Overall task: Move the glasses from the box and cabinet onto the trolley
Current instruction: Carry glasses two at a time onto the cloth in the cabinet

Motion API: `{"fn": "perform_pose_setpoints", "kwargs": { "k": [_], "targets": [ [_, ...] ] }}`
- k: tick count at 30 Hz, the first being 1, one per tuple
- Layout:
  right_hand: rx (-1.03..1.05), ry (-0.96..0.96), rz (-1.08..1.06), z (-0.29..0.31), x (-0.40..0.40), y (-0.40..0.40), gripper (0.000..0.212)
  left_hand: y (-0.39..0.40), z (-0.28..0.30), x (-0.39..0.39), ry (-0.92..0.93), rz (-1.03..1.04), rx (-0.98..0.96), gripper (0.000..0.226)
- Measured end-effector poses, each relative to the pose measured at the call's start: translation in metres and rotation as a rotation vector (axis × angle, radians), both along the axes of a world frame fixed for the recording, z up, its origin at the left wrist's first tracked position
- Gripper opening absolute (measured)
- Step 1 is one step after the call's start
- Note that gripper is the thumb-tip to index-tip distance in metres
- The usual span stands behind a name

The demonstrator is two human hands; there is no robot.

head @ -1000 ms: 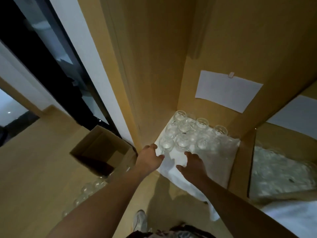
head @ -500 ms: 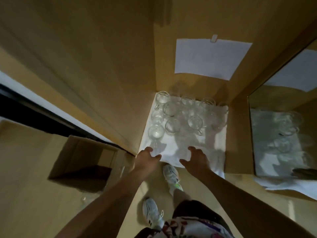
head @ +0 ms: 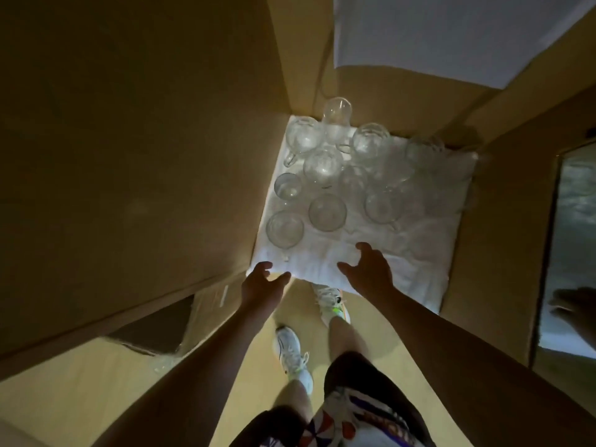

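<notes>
Both hands out toward a cabinet [head: 161, 156] shelf lined with a white cloth [head: 371, 253]. Left hand [head: 263, 283] at the cloth's near left corner, fingers loosely spread and a little curled, holding nothing, just short of the nearest glass [head: 284, 229]. Right hand [head: 367, 269] over the cloth's front part, thumb out, fingers spread, also empty; cannot tell whether the fingertips touch the cloth. More glasses [head: 327, 211] clustered behind, upright, many touching or nearly so, some with handles, the far right ones lost in shadow. Cardboard box [head: 151, 330] on the floor at lower left, with a hint of glass beside it. No trolley in view. A second compartment [head: 574, 246] to the right, contents too blurred to name.

Judged from this: start of a pick from the shelf, nothing lifted yet.

Risks from here:
- Dragging or snagging the cloth, since its front edge hangs past the shelf lip; a tug there could slide or topple the whole cluster.
- Knocking neighbours while lifting one out, given how tightly packed and how clear against white, in dim light.
- Catching a handle on the next glass.
- Smooth glass slipping from a one-handed grip, with feet directly below.
- Stepping back onto the box or the loose glass near it.
</notes>
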State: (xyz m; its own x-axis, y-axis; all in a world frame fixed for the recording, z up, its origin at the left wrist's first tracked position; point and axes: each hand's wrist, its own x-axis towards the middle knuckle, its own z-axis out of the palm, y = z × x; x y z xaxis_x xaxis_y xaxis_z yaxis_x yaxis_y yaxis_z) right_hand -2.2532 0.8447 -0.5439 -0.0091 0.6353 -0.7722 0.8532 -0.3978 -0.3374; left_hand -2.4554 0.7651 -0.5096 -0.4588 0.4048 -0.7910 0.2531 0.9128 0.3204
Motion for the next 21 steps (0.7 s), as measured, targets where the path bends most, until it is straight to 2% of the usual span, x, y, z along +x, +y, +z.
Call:
{"fn": "perform_pose_setpoints", "kwargs": {
  "k": [4,8,12,15,18,21],
  "targets": [
    [-0.024,0.034,-0.022,-0.033,-0.003,0.021,0.086,0.015,-0.031,-0.003,-0.068,0.052,-0.079,0.059],
    [-0.069,0.074,-0.077,-0.061,-0.011,0.04,0.09,0.03,-0.059,-0.004,-0.152,0.224,-0.089,0.069],
    [-0.095,0.13,-0.147,-0.084,-0.014,0.053,0.06,0.039,-0.082,-0.007,-0.182,0.278,-0.109,0.07],
    [-0.101,0.168,-0.228,-0.095,-0.014,0.057,0.037,0.044,-0.097,-0.01,-0.238,0.325,-0.138,0.057],
    [-0.13,0.194,-0.243,-0.102,-0.013,0.057,0.028,0.049,-0.109,-0.009,-0.33,0.393,-0.157,0.042],
    [-0.214,0.267,-0.324,-0.103,-0.011,0.05,0.023,0.051,-0.114,-0.003,-0.399,0.474,-0.157,0.041]
  ]
}}
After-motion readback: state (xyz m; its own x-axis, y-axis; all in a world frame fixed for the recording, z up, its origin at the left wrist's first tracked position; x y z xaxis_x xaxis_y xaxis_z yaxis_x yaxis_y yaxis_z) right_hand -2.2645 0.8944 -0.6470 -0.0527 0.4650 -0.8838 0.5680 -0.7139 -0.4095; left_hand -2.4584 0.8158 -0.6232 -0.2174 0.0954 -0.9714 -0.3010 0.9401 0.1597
